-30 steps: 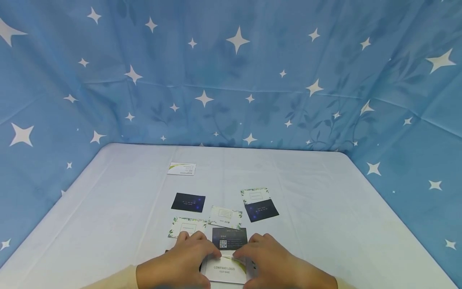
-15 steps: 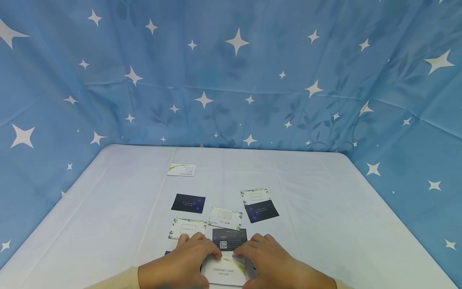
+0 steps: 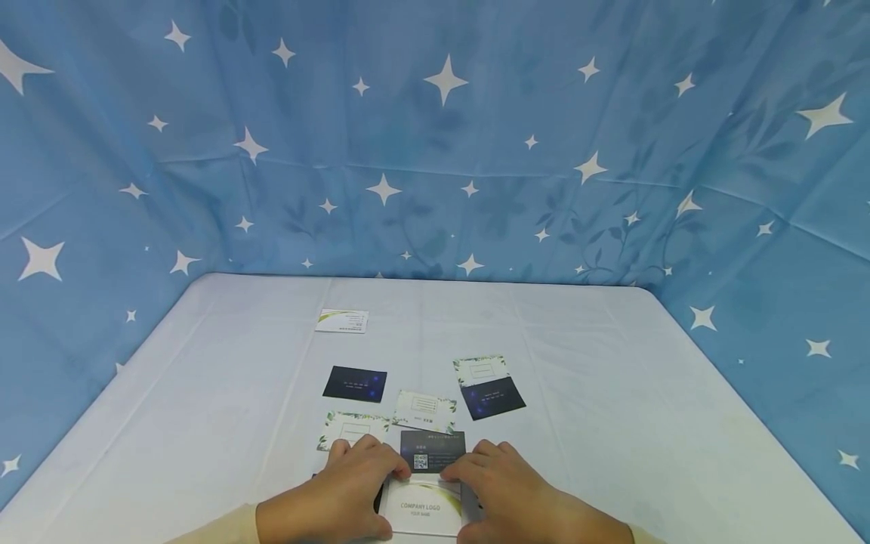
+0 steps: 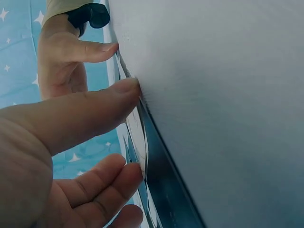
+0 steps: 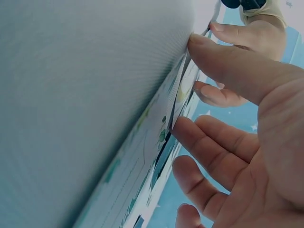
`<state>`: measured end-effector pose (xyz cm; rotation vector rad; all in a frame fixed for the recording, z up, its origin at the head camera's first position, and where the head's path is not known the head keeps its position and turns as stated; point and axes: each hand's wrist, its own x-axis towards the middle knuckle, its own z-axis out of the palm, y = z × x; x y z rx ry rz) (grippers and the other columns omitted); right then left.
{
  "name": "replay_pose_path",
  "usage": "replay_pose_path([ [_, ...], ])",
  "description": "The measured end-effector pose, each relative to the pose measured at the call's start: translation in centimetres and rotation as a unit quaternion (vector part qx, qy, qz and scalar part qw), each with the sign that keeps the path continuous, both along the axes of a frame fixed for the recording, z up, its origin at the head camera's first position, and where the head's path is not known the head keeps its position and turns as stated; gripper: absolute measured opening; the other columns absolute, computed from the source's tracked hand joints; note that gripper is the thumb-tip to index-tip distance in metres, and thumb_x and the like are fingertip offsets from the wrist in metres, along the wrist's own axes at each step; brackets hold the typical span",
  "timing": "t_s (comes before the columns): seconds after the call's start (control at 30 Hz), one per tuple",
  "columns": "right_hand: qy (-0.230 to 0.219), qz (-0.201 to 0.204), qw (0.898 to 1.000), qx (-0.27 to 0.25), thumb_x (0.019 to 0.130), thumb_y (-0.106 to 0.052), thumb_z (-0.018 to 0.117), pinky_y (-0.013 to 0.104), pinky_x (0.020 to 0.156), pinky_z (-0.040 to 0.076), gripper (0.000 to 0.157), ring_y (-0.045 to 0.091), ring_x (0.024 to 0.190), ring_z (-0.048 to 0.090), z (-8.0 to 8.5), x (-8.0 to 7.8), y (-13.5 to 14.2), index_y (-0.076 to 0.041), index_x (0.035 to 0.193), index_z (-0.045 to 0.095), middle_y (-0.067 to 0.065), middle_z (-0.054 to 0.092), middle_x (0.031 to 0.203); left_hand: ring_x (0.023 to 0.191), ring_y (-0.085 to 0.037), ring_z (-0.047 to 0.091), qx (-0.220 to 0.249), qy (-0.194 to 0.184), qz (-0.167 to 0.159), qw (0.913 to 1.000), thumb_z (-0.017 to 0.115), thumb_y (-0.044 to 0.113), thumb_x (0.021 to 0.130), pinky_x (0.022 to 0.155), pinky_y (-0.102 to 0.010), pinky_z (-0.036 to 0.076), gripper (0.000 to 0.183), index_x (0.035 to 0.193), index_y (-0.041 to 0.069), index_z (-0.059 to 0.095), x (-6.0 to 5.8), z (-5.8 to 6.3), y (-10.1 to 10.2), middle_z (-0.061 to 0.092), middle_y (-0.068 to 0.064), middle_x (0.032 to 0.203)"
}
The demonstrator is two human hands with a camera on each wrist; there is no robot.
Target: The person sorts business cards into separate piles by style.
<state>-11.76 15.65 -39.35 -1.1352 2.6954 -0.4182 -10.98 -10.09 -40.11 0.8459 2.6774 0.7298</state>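
Observation:
A white business card point(image 3: 421, 510) printed COMPANY LOGO lies flat between my two hands at the front of the table. My left hand point(image 3: 343, 491) holds its left side, index fingertip at the far corner and thumb at the near one. On the right side, my right hand point(image 3: 513, 495) grips it likewise with thumb and index finger. Just beyond sits a black card point(image 3: 433, 452) with a QR code. In the left wrist view a dark card point(image 4: 164, 171) lies beside the left fingers; in the right wrist view a leaf-patterned card point(image 5: 133, 171) lies by the right hand, both partly hidden.
Farther up the white table point(image 3: 612, 378) lie a leafy card point(image 3: 424, 409), another leafy card point(image 3: 353, 425) partly behind the left hand, and a dark card point(image 3: 354, 384). A dark card point(image 3: 493, 398) overlaps a leafy one point(image 3: 481, 369). A white card point(image 3: 342, 321) lies far back.
The white card has slid very slightly left, and my left fingertips have drawn a little left too. My right hand is almost still; the other cards have stayed put.

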Motion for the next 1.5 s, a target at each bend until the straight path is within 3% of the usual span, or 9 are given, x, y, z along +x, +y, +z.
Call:
replay_pose_path([
  [0.4,0.008,-0.032,0.999,-0.021,0.079,-0.042,0.083,0.037,0.088,0.041,0.056,0.009,0.107,0.05,0.1,0.0,0.3,-0.017,0.126,0.065,-0.015,0.062,0.118,0.108,-0.008,0.044,0.036,-0.008,0.008,0.9993,0.087,0.025,0.075,0.085,-0.045,0.028,0.048,0.114,0.025,0.061,-0.3,1.1,-0.5,0.055,0.02,0.115],
  [0.63,0.064,-0.05,0.995,-0.065,0.081,-0.04,0.081,0.04,0.089,0.042,0.054,0.011,0.106,0.053,0.4,-0.2,0.5,-0.016,0.127,0.065,-0.012,0.066,0.117,0.121,-0.017,0.044,0.071,0.003,0.037,0.9968,0.088,0.021,0.075,0.091,-0.053,0.025,0.05,0.117,0.022,0.061,-0.8,1.6,-1.3,0.057,0.012,0.127],
  [0.87,0.075,-0.088,0.988,-0.1,0.083,-0.037,0.082,0.044,0.086,0.044,0.052,0.015,0.104,0.054,1.3,-1.5,-0.5,-0.012,0.126,0.067,-0.006,0.069,0.114,0.123,-0.023,0.044,0.093,0.014,0.073,0.9929,0.088,0.019,0.075,0.092,-0.055,0.023,0.05,0.118,0.019,0.063,-2.5,2.2,-2.7,0.059,0.004,0.128],
  [1.0,0.068,-0.101,0.988,-0.092,0.084,-0.036,0.081,0.049,0.09,0.045,0.054,0.02,0.109,0.056,2.1,-3.6,-2.0,-0.011,0.13,0.066,0.0,0.068,0.121,0.119,-0.024,0.048,0.089,0.024,0.076,0.9928,0.087,0.019,0.077,0.091,-0.051,0.029,0.05,0.121,0.017,0.063,-4.6,3.0,-3.8,0.059,0.003,0.127],
  [1.07,0.076,-0.102,0.988,-0.091,0.085,-0.035,0.081,0.05,0.092,0.045,0.054,0.023,0.11,0.056,2.6,-5.1,-2.9,-0.01,0.131,0.065,0.002,0.067,0.124,0.108,-0.023,0.052,0.086,0.02,0.076,0.9932,0.085,0.018,0.08,0.089,-0.046,0.035,0.05,0.124,0.014,0.062,-6.2,3.5,-4.6,0.06,0.001,0.118],
  [1.13,0.084,-0.101,0.987,-0.092,0.086,-0.034,0.08,0.048,0.092,0.046,0.055,0.025,0.112,0.057,3.0,-6.9,-3.9,-0.01,0.132,0.064,0.004,0.066,0.126,0.088,-0.021,0.055,0.083,0.01,0.08,0.9933,0.083,0.016,0.083,0.078,-0.039,0.042,0.048,0.126,0.012,0.061,-8.0,4.1,-5.4,0.061,-0.002,0.1],
  [1.23,0.08,-0.104,0.987,-0.088,0.088,-0.034,0.078,0.045,0.093,0.047,0.056,0.026,0.114,0.056,3.5,-10.0,-5.7,-0.009,0.136,0.061,0.005,0.064,0.129,0.068,-0.019,0.048,0.069,-0.008,0.097,0.9928,0.079,0.013,0.086,0.059,-0.034,0.042,0.047,0.128,0.008,0.06,-11.1,4.6,-6.8,0.056,-0.007,0.086],
  [1.37,0.049,-0.108,0.989,-0.084,0.091,-0.034,0.075,0.042,0.097,0.046,0.058,0.025,0.118,0.055,3.4,-14.1,-8.3,-0.009,0.141,0.057,0.005,0.061,0.134,0.073,-0.02,0.049,0.043,-0.018,0.129,0.9906,0.078,0.012,0.086,0.059,-0.033,0.042,0.05,0.132,0.006,0.058,-14.9,4.8,-8.6,0.06,-0.01,0.109],
  [1.5,0.013,-0.117,0.989,-0.091,0.093,-0.031,0.073,0.04,0.098,0.045,0.058,0.025,0.119,0.056,2.9,-17.3,-10.2,-0.009,0.143,0.054,0.005,0.059,0.137,0.083,-0.023,0.051,0.036,-0.023,0.143,0.9888,0.078,0.012,0.087,0.068,-0.036,0.044,0.052,0.135,0.005,0.057,-17.7,4.5,-10.1,0.056,-0.014,0.134],
])
